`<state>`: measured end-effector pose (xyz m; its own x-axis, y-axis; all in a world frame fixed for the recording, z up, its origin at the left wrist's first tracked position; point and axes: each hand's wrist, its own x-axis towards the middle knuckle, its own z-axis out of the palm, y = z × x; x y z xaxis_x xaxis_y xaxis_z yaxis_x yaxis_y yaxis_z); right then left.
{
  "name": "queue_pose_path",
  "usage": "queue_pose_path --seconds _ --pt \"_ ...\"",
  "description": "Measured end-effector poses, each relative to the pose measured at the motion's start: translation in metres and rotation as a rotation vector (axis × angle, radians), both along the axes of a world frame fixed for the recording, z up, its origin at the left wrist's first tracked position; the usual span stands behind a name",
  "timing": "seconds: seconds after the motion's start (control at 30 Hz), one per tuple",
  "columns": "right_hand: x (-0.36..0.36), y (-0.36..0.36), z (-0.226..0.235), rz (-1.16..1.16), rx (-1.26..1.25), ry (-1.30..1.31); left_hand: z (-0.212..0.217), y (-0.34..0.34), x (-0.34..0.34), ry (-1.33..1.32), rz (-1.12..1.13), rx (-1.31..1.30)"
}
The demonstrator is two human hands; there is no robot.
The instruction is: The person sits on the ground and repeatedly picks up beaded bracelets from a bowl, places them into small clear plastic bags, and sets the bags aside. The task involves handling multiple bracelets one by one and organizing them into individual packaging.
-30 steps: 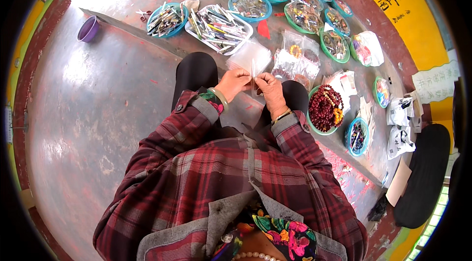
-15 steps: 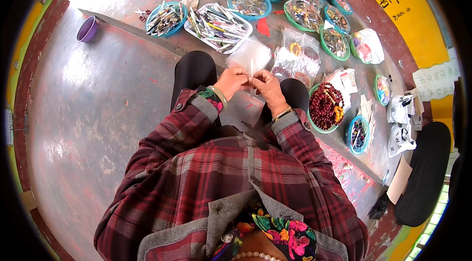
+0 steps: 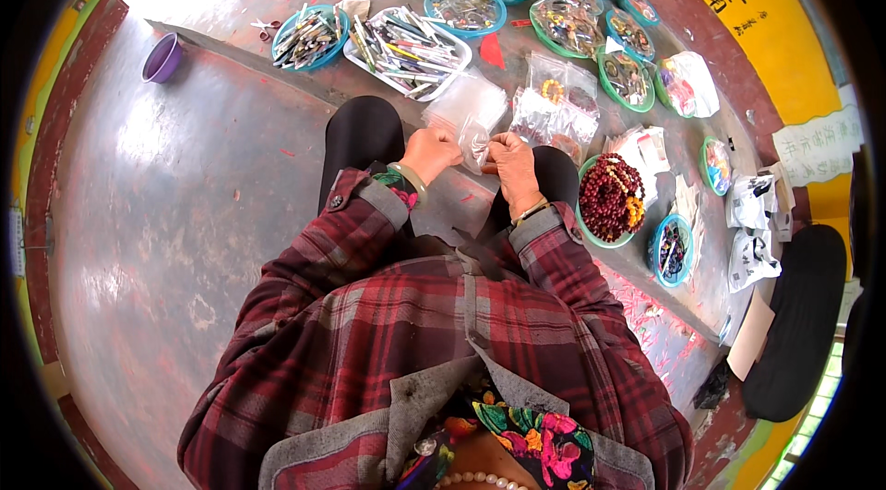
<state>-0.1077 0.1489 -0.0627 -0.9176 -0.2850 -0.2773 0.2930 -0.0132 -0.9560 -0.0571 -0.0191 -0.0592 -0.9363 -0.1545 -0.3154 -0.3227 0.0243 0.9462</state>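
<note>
Between my knees, both hands pinch a small clear plastic bag. My left hand has its fingers closed on one side of it, and my right hand is closed on the other. The bag looks spread between them, and I see nothing inside it. Just beyond lies a stack of clear plastic bags on the raised ledge. To its right rest filled clear bags, one with an orange bead bracelet showing. Beside my right knee stands a green basket of dark red bead strings.
Ahead sit a white tray of pens, a blue basket of pens and several baskets of small goods. A blue basket of dark trinkets is at the right. A purple bowl stands at the left, near the ledge's edge.
My hands have drawn slightly apart. The clear bag, seen nearly edge-on as a thin strip before, is now spread wider between them.
</note>
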Motion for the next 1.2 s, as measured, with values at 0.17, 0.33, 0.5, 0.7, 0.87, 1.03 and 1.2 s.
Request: queue_pose_path --seconds 0.17,0.33,0.5,0.7,0.87,1.03,1.2 --pt "0.000 0.000 -0.004 0.112 0.082 0.086 0.005 0.002 0.000 -0.006 -0.032 -0.203" --pt "0.007 -0.006 -0.005 0.261 0.567 0.531 0.005 0.013 0.002 0.020 0.077 -0.293" --pt "0.013 -0.004 0.000 0.240 0.677 0.681 0.008 0.005 0.003 0.187 -0.050 -0.718" --pt "0.008 0.002 0.012 0.145 0.895 0.750 0.012 0.002 0.007 0.258 -0.065 -0.895" --pt "0.008 0.003 0.008 0.273 0.951 0.760 0.016 0.003 0.010 0.398 -0.223 -1.014" --pt "0.015 -0.001 0.007 0.252 0.848 0.942 0.019 0.006 0.010 0.467 -0.268 -1.131" --pt "0.010 0.007 0.001 0.211 0.907 0.862 -0.010 -0.010 0.001 0.507 -0.129 -1.190"
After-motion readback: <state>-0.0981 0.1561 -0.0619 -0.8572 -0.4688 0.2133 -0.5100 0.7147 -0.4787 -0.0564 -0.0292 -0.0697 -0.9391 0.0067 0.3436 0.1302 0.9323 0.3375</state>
